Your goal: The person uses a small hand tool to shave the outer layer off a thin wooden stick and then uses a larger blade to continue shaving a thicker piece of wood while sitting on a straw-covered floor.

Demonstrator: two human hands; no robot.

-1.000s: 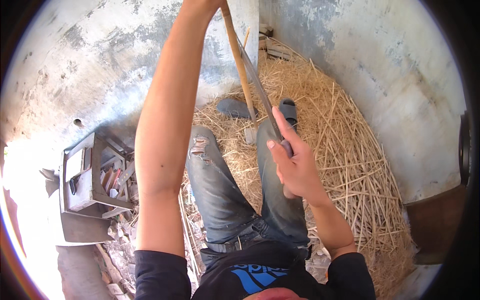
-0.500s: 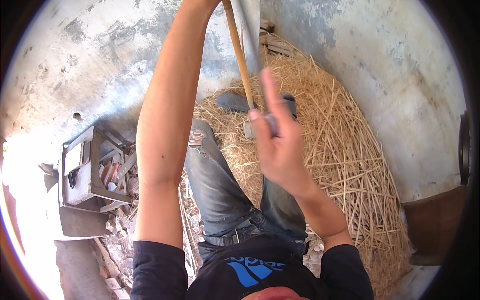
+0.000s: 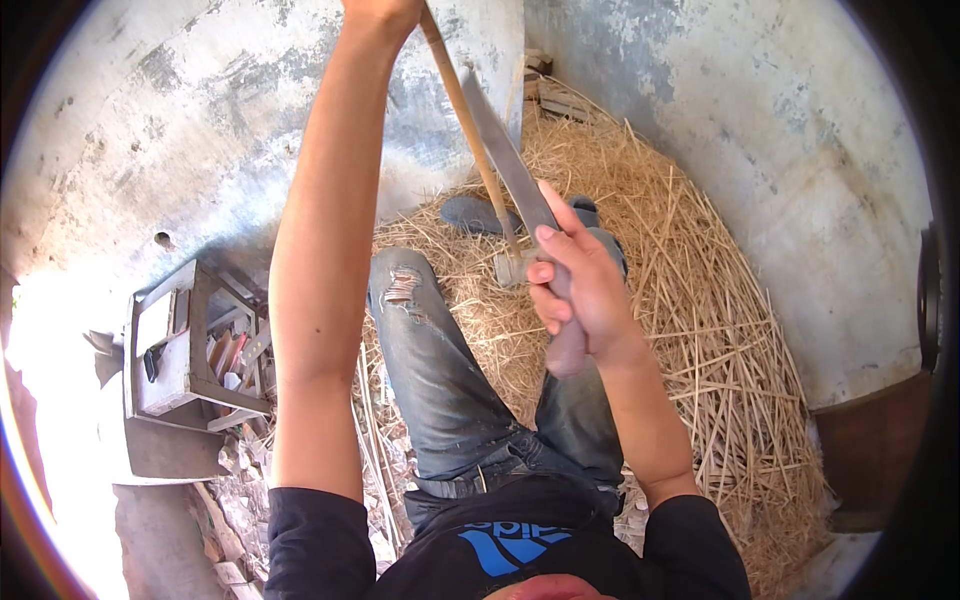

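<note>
My right hand (image 3: 592, 285) is wrapped round the handle of a long grey knife (image 3: 508, 165). Its broad blade tilts up and to the left, close beside a slim tan bamboo stick (image 3: 462, 108). My left arm is raised, and my left hand (image 3: 385, 12) shows only in part at the upper edge. It grips the stick's upper end, though its fingers are mostly out of view. Slanting down to the right, the stick has its lower end at a small pale block (image 3: 508, 267) between my feet.
Straw and thin strips (image 3: 715, 340) pile up ahead and to the right. A weathered wall (image 3: 200, 110) rises behind. On the left lies a wooden stool (image 3: 195, 345) among scraps. A grey shoe (image 3: 470, 214) and my jeans (image 3: 430, 370) show below the stick.
The knife, blurred and mostly hidden before, now shows its whole blade along the stick. My right hand has turned and shifted slightly right and down; the stick's upper end has moved left.
</note>
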